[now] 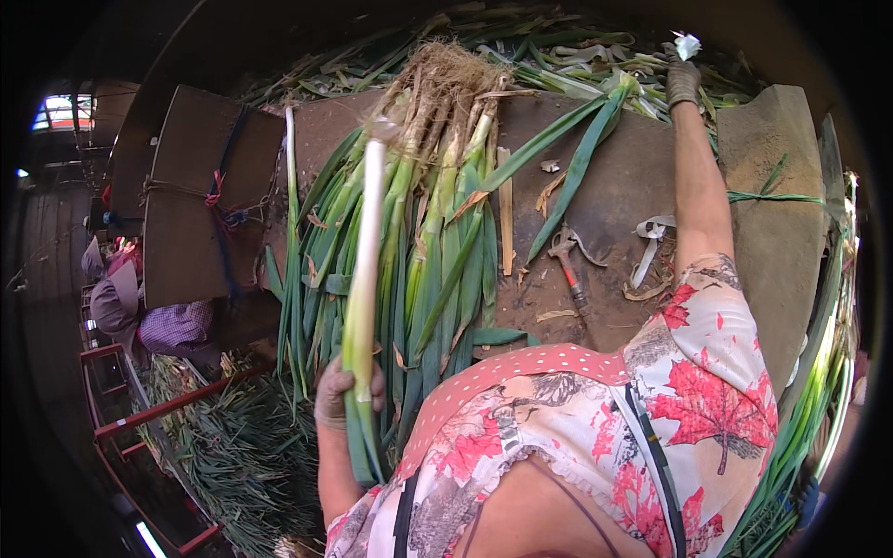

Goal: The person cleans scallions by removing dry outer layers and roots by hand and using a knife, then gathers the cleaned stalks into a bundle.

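My gloved left hand (pixel 349 390) grips a stripped long green onion (pixel 366 251) by its green leaves, white shank pointing away from me. Beneath it lies a thick pile of unstripped green onions (pixel 432 230), their brown, hairy roots (pixel 453 70) at the far edge of the table. My right arm is stretched to the far right, and my gloved right hand (pixel 684 80) is over the heap of peeled leaves (pixel 558 59). A white scrap (pixel 687 47) shows at its fingertips; whether the fingers hold it is unclear.
A red-handled hand tool (pixel 568 268) lies on the brown tabletop (pixel 628 181) near a wooden strip (pixel 505 216) and a white ribbon (pixel 649 244). Boards (pixel 209 188) tied with cords flank the table. More green onions (pixel 237 446) lie low left, near another person (pixel 174 324).
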A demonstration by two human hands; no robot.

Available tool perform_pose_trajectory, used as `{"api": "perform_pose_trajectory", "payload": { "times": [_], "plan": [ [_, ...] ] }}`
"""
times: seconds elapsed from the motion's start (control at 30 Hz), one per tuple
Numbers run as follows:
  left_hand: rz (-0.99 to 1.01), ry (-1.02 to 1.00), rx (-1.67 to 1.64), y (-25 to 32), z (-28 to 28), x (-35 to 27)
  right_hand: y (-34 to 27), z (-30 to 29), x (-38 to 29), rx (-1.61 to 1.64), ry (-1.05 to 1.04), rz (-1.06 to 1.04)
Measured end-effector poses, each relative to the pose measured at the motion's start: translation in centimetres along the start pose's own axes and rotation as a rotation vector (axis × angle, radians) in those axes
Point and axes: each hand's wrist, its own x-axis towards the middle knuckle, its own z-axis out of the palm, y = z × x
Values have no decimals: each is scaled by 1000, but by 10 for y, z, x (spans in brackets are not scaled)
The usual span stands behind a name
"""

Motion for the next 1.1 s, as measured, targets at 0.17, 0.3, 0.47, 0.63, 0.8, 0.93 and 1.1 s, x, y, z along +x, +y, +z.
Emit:
{"api": "perform_pose_trajectory", "payload": {
  "times": [0.17, 0.3, 0.47, 0.63, 0.8, 0.93, 1.1],
  "plan": [
    [339, 385, 719, 170, -50, -8, 33, -14, -105, -1117, 0, -664],
    [975, 762, 2194, 192, -75, 99, 112, -45, -288, -1037, -368, -492],
    [478, 390, 1883, 34, 25, 217, 120, -70, -411, -1456, -605, -457],
    [485, 431, 1819, 29, 25, 214, 139, -85, -412, -1434, -560, -312],
    [255, -180, 790, 34, 104, 161, 138, -95, -402, -1318, -429, -169],
    [510, -111, 1098, -47, 109, 247, 134, -93, -391, -942, -405, -316],
    [379, -136, 860, -125, 107, 281, 100, -92, -438, -1056, -833, -127]
  ]
}}
